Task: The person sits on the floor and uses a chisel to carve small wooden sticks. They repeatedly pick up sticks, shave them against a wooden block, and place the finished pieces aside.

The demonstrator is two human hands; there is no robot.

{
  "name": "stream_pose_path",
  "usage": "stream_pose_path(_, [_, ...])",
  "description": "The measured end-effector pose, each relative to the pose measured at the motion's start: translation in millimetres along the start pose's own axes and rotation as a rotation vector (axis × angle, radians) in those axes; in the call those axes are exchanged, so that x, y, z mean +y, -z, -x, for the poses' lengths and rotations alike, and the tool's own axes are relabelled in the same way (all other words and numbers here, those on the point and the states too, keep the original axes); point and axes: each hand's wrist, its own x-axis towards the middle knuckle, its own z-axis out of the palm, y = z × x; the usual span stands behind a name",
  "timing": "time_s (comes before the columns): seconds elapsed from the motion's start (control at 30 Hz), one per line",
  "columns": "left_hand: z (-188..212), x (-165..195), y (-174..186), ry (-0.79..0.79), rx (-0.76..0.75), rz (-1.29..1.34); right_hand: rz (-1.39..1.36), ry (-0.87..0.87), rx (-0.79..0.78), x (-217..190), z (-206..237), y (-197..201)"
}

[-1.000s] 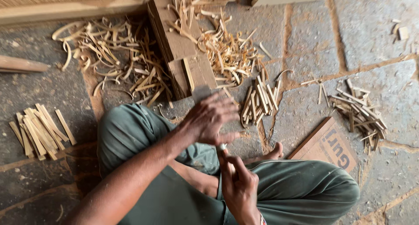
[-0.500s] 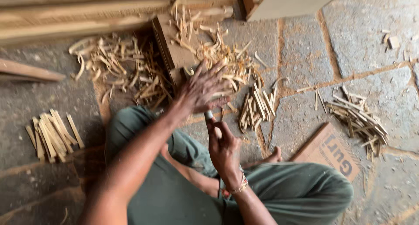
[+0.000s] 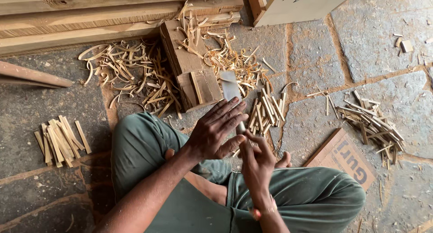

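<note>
Two hands meet in the middle, just above the person's crossed legs in green trousers [image 3: 315, 192]. The right hand [image 3: 257, 163] is closed tight around the handle of a knife [image 3: 231, 90] — its flat, pale blade sticks up past the fingers and points at the wood block. The left hand [image 3: 216, 131] lies across the knife, fingers stretched out flat and close together, touching the blade just above the right hand. I cannot tell if a stick is held under it.

The wood block [image 3: 189, 66] lies on the stone floor [image 3: 311, 57] just past the hands. Curly wood shavings [image 3: 131, 75] are heaped on both sides of it. A small bunch of cut sticks [image 3: 266, 111] lies right beside the knife. Another neat pile of sticks [image 3: 61, 140] sits well off to the left, and a messy pile [image 3: 374, 124] lies to the right — near a flat piece of cardboard [image 3: 343, 158]. Long planks [image 3: 90, 16] run along the top.
</note>
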Motion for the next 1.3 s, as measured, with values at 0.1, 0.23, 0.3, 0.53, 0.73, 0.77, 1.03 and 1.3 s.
stream_pose_path(0.1, [-2.5, -7.3, -8.4, -0.064, 0.001, 0.011, 0.378, 0.072, -0.003, -21.9, 24.7, 7.8])
stream_pose_path(0.23, [0.3, -10.6, -14.5, -0.047, -0.075, 0.069, 0.330, -0.068, -0.023, -48.8, 56.8, 3.4])
stream_pose_path(0.3, [3.1, -10.1, -12.8, -0.020, -0.147, 0.114, 0.298, -0.001, -0.058, -57.6, 62.2, -1.9])
stream_pose_path(0.53, [8.6, -9.3, -9.5, 0.067, -0.249, 0.074, 0.465, -0.061, -0.075, -75.8, 61.2, -13.2])
stream_pose_path(0.73, [0.8, -47.2, -23.0, 0.043, -0.392, -0.023, 0.471, -0.070, -0.079, -59.6, 44.2, -30.1])
stream_pose_path(0.77, [1.1, -53.8, -26.2, 0.031, -0.411, -0.051, 0.474, -0.054, -0.086, -56.5, 41.1, -32.2])
stream_pose_path(1.03, [-16.2, -110.2, -33.5, -0.086, -0.414, -0.503, 0.463, 0.004, -0.103, -29.7, -2.3, -54.4])
stream_pose_path(1.3, [-18.9, -99.0, -19.0, 0.008, -0.034, -0.233, 0.253, -0.083, -0.062, -18.1, -14.4, -53.1])
